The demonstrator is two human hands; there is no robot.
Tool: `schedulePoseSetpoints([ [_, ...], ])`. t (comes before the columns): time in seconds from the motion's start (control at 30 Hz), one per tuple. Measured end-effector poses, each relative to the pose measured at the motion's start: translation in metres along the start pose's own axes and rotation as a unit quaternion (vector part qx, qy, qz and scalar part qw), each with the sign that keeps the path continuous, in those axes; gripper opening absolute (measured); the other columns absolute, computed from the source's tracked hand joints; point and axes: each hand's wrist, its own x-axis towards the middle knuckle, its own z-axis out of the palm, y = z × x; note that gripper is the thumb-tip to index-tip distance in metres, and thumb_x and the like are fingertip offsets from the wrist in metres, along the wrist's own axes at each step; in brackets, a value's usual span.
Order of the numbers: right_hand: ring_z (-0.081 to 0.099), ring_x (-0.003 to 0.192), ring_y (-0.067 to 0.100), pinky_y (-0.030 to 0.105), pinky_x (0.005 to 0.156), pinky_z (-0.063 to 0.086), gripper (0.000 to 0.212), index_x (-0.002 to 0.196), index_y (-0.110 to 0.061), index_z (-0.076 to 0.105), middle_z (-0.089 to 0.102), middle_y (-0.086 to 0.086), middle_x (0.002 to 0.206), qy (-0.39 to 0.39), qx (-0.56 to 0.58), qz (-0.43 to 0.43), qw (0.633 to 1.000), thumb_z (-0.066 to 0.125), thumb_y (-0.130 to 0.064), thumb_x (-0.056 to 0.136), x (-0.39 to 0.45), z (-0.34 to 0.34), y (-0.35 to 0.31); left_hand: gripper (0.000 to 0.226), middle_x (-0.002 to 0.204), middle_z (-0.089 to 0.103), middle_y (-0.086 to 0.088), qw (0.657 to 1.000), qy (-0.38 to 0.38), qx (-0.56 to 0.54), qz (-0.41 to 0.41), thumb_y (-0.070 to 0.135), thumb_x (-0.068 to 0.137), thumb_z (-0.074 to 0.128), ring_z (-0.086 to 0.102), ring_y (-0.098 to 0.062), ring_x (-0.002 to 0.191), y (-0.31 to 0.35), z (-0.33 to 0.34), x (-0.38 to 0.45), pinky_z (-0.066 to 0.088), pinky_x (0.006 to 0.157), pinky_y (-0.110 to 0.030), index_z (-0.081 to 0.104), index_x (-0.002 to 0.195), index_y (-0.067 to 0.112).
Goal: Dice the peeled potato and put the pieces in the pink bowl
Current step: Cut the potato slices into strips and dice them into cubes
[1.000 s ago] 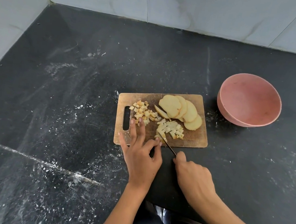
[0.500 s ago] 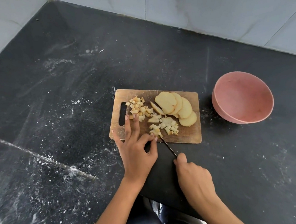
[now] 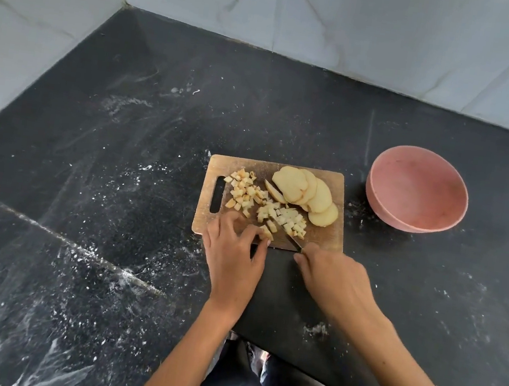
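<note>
Fingers (image 3: 254, 231) curled on potato pieces (image 3: 267, 231), right hand (image 3: 332, 277) gripping knife (image 3: 292, 242)

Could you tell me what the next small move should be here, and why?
Probably another cut: the right hand holds the knife at the piece pinched by the left hand, potato slices remain uncut, and the pink bowl looks empty.

Kitchen: dark countertop (image 3: 121, 159), tiled walls (image 3: 365, 29)

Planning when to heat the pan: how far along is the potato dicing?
Partly done: two piles of dice lie on the board. In hand: the right hand holds the knife, the left hand steadies pieces. Left: uncut slices, and the pink bowl holds nothing.
</note>
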Motion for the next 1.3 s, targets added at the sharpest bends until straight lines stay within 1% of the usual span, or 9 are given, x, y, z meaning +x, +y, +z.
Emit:
schedulePoseSetpoints([
  [0.1, 0.063, 0.087, 0.024, 0.031, 0.062, 0.039, 0.027, 0.086, -0.023, 0.044, 0.064, 0.001, 0.093, -0.031, -0.031, -0.024, 0.999, 0.033, -0.044, 0.1, 0.001, -0.013, 0.008, 0.017, 0.093, 0.057, 0.0, 0.998, -0.029, -0.045, -0.021, 0.023, 0.077, 0.077, 0.051, -0.019, 0.094, 0.004, -0.002, 0.005, 0.04, 0.087, -0.034, 0.072, 0.091, 0.015],
  [0.27, 0.059, 0.077, 0.02, 0.032, 0.064, 0.043, 0.035, 0.077, -0.022, 0.042, 0.056, -0.003, 0.079, -0.017, 0.012, -0.013, 1.0, 0.034, -0.049, 0.099, 0.009, -0.018, 0.008, 0.025, 0.1, 0.061, 0.002, 0.994, -0.066, -0.084, -0.035, 0.022, 0.086, 0.069, 0.052, -0.014, 0.099, 0.005, -0.004, 0.014, 0.038, 0.088, -0.025, 0.068, 0.109, 0.013],
  [0.37, 0.051, 0.068, 0.018, 0.033, 0.06, 0.038, 0.039, 0.07, -0.025, 0.035, 0.049, -0.005, 0.072, -0.009, 0.056, 0.009, 0.998, 0.033, -0.05, 0.098, 0.01, -0.016, 0.006, 0.029, 0.099, 0.061, 0.003, 0.992, -0.083, -0.096, -0.024, 0.022, 0.086, 0.07, 0.052, -0.012, 0.098, 0.001, -0.007, 0.019, 0.038, 0.086, -0.021, 0.069, 0.113, 0.012],
  [0.5, 0.055, 0.073, 0.023, 0.036, 0.063, 0.042, 0.032, 0.085, -0.021, 0.04, 0.055, 0.002, 0.08, -0.027, 0.149, 0.003, 0.989, 0.026, -0.044, 0.101, 0.001, -0.004, -0.007, 0.024, 0.09, 0.061, 0.004, 0.988, -0.084, -0.127, -0.033, 0.02, 0.082, 0.074, 0.054, -0.013, 0.091, -0.004, -0.009, 0.021, 0.044, 0.081, -0.025, 0.074, 0.104, 0.011],
  [0.6, 0.058, 0.075, 0.025, 0.039, 0.067, 0.047, 0.023, 0.095, -0.022, 0.037, 0.057, 0.001, 0.081, -0.04, 0.163, -0.01, 0.986, 0.024, -0.04, 0.102, -0.003, 0.003, -0.017, 0.016, 0.086, 0.062, 0.006, 0.986, -0.058, -0.147, -0.061, 0.019, 0.08, 0.077, 0.056, -0.012, 0.086, -0.002, -0.007, 0.018, 0.046, 0.079, -0.024, 0.077, 0.095, 0.012],
  [0.8, 0.054, 0.069, 0.023, 0.037, 0.063, 0.045, 0.024, 0.092, -0.02, 0.034, 0.054, 0.001, 0.076, -0.056, 0.144, -0.019, 0.988, 0.024, -0.038, 0.103, 0.003, 0.006, -0.021, 0.007, 0.082, 0.063, 0.003, 0.984, -0.039, -0.16, -0.063, 0.013, 0.08, 0.076, 0.059, -0.016, 0.081, -0.002, -0.004, 0.013, 0.051, 0.076, -0.038, 0.077, 0.086, 0.01],
  [0.93, 0.051, 0.066, 0.02, 0.035, 0.061, 0.042, 0.024, 0.092, -0.02, 0.035, 0.052, 0.0, 0.075, -0.075, 0.131, -0.016, 0.988, 0.024, -0.038, 0.103, 0.006, 0.007, -0.022, 0.004, 0.081, 0.062, 0.001, 0.985, -0.039, -0.159, -0.055, 0.009, 0.079, 0.076, 0.059, -0.018, 0.08, -0.002, -0.004, 0.013, 0.05, 0.075, -0.037, 0.077, 0.083, 0.007],
  [1.07, 0.049, 0.071, 0.023, 0.034, 0.063, 0.04, 0.021, 0.094, -0.019, 0.031, 0.048, 0.002, 0.078, -0.094, 0.111, 0.005, 0.989, 0.024, -0.035, 0.104, 0.014, 0.01, -0.029, 0.006, 0.084, 0.061, 0.001, 0.988, -0.049, -0.139, -0.055, 0.011, 0.079, 0.077, 0.055, -0.018, 0.088, -0.002, -0.003, 0.015, 0.045, 0.078, -0.024, 0.077, 0.084, 0.007],
  [1.3, 0.058, 0.085, 0.029, 0.035, 0.064, 0.038, 0.013, 0.1, -0.018, 0.029, 0.057, 0.009, 0.093, -0.142, 0.085, 0.034, 0.986, 0.024, -0.029, 0.104, 0.007, 0.018, -0.027, 0.006, 0.085, 0.06, 0.008, 0.992, -0.044, -0.077, -0.093, 0.019, 0.075, 0.08, 0.051, -0.014, 0.091, 0.001, -0.004, 0.017, 0.045, 0.082, -0.035, 0.076, 0.077, 0.015],
])
